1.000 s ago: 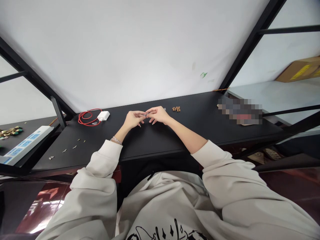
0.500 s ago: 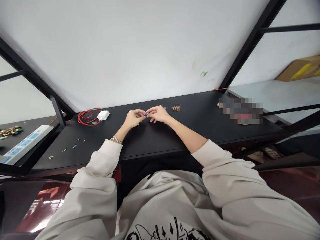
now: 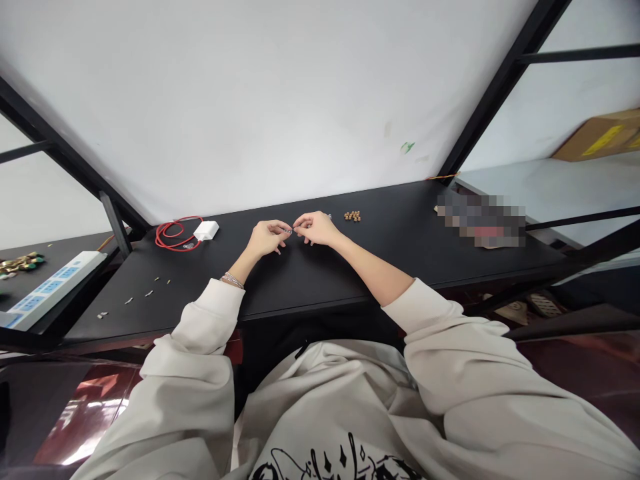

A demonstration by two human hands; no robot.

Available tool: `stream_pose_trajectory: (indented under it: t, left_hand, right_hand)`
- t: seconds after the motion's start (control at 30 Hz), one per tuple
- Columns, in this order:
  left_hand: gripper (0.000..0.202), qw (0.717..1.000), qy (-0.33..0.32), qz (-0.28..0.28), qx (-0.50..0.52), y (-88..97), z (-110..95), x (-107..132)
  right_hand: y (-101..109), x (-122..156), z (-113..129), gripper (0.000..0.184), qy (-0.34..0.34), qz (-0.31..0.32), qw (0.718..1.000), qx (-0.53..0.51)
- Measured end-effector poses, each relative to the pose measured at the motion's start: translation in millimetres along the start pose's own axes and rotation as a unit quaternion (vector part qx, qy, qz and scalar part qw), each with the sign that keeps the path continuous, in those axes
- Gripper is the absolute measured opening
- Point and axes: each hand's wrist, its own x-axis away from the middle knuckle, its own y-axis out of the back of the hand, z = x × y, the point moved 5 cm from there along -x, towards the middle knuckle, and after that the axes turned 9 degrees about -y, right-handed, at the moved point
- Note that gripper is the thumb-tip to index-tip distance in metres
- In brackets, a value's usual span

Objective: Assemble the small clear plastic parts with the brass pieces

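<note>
My left hand [image 3: 267, 238] and my right hand [image 3: 316, 227] meet fingertip to fingertip over the far middle of the black table [image 3: 350, 267]. Both are pinched around a tiny dark piece [image 3: 289, 230] held between them; I cannot make out what it is. A bracelet sits on my left wrist. A small cluster of brown beads [image 3: 353, 216] lies just right of my right hand.
A red cable [image 3: 173, 235] with a white charger [image 3: 207, 231] lies at the back left. Several small pale bits [image 3: 147, 293] are scattered on the table's left part. A white power strip [image 3: 47, 288] lies on the left shelf, a cardboard box [image 3: 597, 137] at far right.
The fingertips have shifted slightly while staying pinched together; the hands keep their place on the table.
</note>
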Motion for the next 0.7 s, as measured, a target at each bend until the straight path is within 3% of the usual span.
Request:
stream_pose_trajectory:
  t: [0.33, 0.7]
  left_hand:
    - [0.019, 1.000, -0.006, 0.003, -0.002, -0.7, 1.2, -0.9]
    - [0.019, 1.000, 0.012, 0.012, 0.000, -1.4, -0.5, -0.3]
  right_hand:
    - [1.2, 1.1, 1.7, 0.009, 0.016, -0.003, 0.997, 0.073]
    - [0.6, 1.5, 2.3, 0.010, 0.026, 0.016, 0.996, 0.081]
